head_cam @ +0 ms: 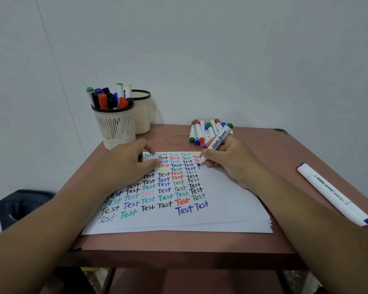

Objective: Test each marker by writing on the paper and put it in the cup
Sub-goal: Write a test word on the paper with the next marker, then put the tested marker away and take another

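My right hand [229, 160] grips a white whiteboard marker [218, 141] with a green end, its tip touching the white paper [227, 200] near the top right of several rows of coloured "Test" words. My left hand [129, 164] rests on the paper's upper left and holds a small green cap [140, 157] in its curled fingers. A cream mesh cup [115, 126] at the back left is full of markers. A second cream cup [142, 112] stands behind it.
A pile of capped markers [206, 131] lies at the back of the brown table [285, 149]. Two long markers [334, 195] lie along the right edge. A dark bag [19, 206] sits on the floor to the left. A white wall rises behind.
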`<state>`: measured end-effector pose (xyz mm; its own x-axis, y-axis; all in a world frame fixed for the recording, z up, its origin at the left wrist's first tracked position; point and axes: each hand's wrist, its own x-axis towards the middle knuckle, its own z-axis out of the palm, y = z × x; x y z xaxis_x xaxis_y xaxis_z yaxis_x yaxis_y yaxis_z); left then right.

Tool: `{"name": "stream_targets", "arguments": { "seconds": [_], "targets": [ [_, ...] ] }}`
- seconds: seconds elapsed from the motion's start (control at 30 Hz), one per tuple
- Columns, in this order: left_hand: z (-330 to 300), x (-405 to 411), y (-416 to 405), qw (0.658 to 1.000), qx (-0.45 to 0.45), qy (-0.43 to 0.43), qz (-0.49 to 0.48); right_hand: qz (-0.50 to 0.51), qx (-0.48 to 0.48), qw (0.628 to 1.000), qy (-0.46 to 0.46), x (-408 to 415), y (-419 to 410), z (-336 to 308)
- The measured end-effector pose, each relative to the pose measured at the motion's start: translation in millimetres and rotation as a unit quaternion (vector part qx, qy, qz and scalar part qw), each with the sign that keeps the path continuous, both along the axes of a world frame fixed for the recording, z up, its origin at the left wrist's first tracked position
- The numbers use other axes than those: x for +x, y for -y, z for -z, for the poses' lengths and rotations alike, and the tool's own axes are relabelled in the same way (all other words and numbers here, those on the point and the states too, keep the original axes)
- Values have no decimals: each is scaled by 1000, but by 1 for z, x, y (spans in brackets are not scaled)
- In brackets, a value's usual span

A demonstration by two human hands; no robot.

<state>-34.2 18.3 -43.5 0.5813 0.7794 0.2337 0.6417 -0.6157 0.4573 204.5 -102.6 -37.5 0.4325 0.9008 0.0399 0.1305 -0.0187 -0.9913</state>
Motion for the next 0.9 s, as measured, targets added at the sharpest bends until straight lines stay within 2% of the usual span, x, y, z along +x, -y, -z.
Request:
{"name": "stream_targets", "arguments": {
  "seconds": [0.33,0.67,0.9],
  "targets": [
    [2,0,-3,1000,-9,7,2,19,-15,998,57,-2,-1,0],
    [3,-1,-3,1000,-11,26,2,21,1,999,25,-1,2,1],
    [-1,0,2,1000,-7,18,2,21,-10,999,46,-2,2,-1]
  ]
}}
